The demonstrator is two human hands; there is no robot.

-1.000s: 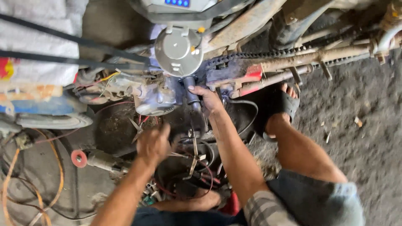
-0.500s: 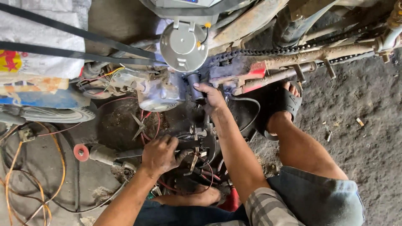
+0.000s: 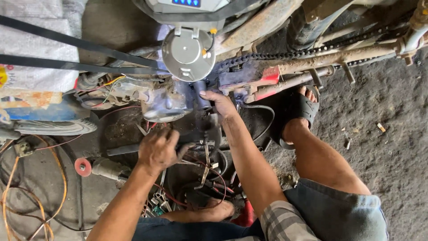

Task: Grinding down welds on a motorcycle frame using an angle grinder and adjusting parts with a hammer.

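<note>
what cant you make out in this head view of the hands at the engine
- Left hand: its grip on the dark tool handle hides the tool's working end.
- Right hand: fingertips cover the dark cylinder on the engine casing.
- Chain: cut off by the right edge.

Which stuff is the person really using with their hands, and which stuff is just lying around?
In use:
- right hand on the dark cylinder part of the grey engine
- left hand gripping a dark tool handle

Lying about:
- red-capped roller
- orange wire on the floor
- sockets and loose tools
- white sack
- drive chain
</note>
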